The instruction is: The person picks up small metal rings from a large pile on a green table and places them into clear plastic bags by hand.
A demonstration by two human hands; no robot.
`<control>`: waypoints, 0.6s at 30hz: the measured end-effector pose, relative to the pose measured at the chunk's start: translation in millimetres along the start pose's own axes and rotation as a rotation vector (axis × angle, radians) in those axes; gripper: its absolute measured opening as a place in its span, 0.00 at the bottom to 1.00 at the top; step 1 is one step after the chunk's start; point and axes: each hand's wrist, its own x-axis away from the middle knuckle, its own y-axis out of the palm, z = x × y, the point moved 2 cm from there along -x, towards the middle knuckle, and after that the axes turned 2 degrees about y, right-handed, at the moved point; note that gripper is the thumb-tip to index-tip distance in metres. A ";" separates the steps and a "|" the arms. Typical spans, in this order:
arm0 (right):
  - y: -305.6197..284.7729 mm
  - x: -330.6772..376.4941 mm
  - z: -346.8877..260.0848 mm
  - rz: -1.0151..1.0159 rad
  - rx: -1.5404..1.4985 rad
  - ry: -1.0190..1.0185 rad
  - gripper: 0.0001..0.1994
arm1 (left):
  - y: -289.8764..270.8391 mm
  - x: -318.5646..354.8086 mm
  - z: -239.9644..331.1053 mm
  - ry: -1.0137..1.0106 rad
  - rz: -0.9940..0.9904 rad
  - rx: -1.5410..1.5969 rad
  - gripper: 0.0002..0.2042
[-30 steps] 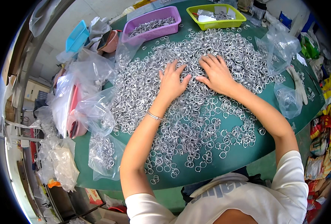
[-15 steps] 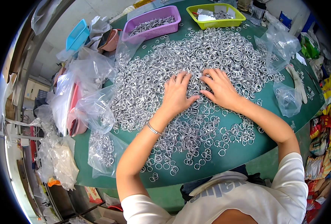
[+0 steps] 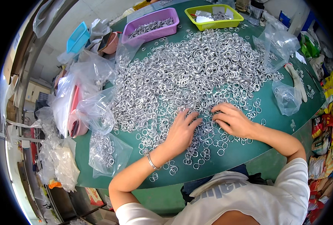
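Observation:
A broad heap of silvery metal rings spreads over the green table, with looser rings toward its near edge. My left hand rests palm down on the near part of the heap, fingers stretched forward and slightly spread. To its right, my right hand lies over the scattered rings with its fingers bent and apart, pointing left. Both hands touch rings, and neither appears to grip one. What lies under the palms is hidden. A metal bangle circles my left wrist.
At the far edge stand a purple basket and a yellow-green basket, both holding small metal parts. A clear bag of rings lies at left, beside more plastic bags. A white glove and a clear bag lie at right.
Both hands have moved nearer to me across the table, drawing rings from the heap with them. Rings now lie more thinly where the hands were.

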 end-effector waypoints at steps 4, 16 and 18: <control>-14.2 -27.4 12.5 0.148 0.033 0.047 0.13 | -18.9 -16.9 -6.8 -0.145 0.197 -0.083 0.18; -2.1 -4.5 -3.9 -0.213 0.005 -0.077 0.18 | 8.2 -8.0 15.0 -0.055 0.024 0.169 0.21; -11.3 4.4 -13.5 -0.255 -0.031 -0.071 0.13 | 7.1 -1.6 32.7 0.004 0.010 0.127 0.20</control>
